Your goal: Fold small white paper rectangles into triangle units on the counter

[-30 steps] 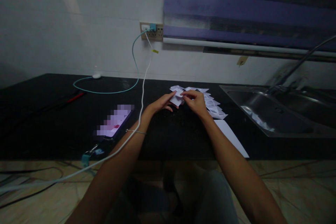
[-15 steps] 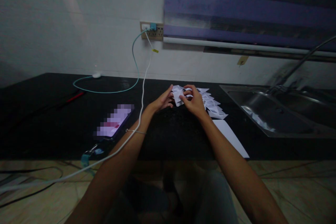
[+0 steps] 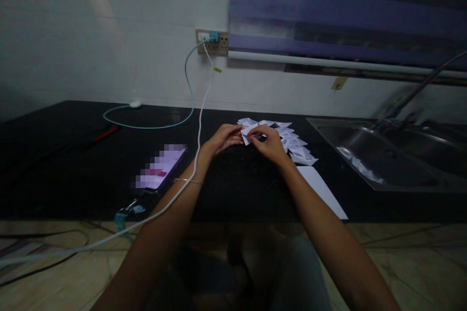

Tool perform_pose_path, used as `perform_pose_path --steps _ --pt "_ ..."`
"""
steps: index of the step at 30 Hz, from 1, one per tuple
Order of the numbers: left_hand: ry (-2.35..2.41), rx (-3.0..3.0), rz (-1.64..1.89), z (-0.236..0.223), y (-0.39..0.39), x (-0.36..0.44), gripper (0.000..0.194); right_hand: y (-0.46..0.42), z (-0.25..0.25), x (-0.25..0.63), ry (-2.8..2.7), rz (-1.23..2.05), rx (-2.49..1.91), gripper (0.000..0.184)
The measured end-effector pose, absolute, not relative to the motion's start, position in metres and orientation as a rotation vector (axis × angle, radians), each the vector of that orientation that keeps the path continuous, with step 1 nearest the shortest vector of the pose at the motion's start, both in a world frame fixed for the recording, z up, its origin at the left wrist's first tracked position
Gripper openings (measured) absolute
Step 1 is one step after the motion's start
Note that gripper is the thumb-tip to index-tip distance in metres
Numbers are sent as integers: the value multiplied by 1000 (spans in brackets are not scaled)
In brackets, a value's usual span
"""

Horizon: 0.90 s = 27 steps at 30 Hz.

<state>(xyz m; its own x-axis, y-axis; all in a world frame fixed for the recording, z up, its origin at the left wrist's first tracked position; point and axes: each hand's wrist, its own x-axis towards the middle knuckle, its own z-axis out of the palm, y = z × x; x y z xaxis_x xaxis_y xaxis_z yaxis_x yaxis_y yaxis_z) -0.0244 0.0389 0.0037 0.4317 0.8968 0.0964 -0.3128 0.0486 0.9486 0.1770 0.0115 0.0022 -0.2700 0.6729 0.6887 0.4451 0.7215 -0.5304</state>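
Note:
Between my hands is a small folded piece of white paper (image 3: 247, 135). My left hand (image 3: 226, 138) is closed on its left edge, thumb above and fingers below. From the right, my right hand (image 3: 269, 141) pinches the same piece with thumb and forefinger. Just behind and to the right lie several folded white paper pieces (image 3: 297, 148), set in overlapping rows on the dark counter. A stack or sheet of flat white paper (image 3: 319, 189) lies under my right forearm, which covers part of it.
A phone (image 3: 162, 167) lies on the black counter (image 3: 73, 165) to the left. A white cable (image 3: 199, 131) crosses over my left forearm from the wall socket (image 3: 219, 44). A teal cable (image 3: 149, 128) loops at the back. The metal sink (image 3: 365, 155) is at right.
My hands have turned the folded paper and brought it slightly lower. My left thumb has come down onto its edge, and another folded piece now shows behind it.

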Motion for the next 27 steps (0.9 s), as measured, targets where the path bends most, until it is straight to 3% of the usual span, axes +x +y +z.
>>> perform_pose_path --steps 9,27 --pt "718 1326 975 13 28 -32 11 13 3 180 -1884 277 -884 6" --pt "642 1601 987 -3 42 -26 33 32 -4 185 -1593 401 -880 14"
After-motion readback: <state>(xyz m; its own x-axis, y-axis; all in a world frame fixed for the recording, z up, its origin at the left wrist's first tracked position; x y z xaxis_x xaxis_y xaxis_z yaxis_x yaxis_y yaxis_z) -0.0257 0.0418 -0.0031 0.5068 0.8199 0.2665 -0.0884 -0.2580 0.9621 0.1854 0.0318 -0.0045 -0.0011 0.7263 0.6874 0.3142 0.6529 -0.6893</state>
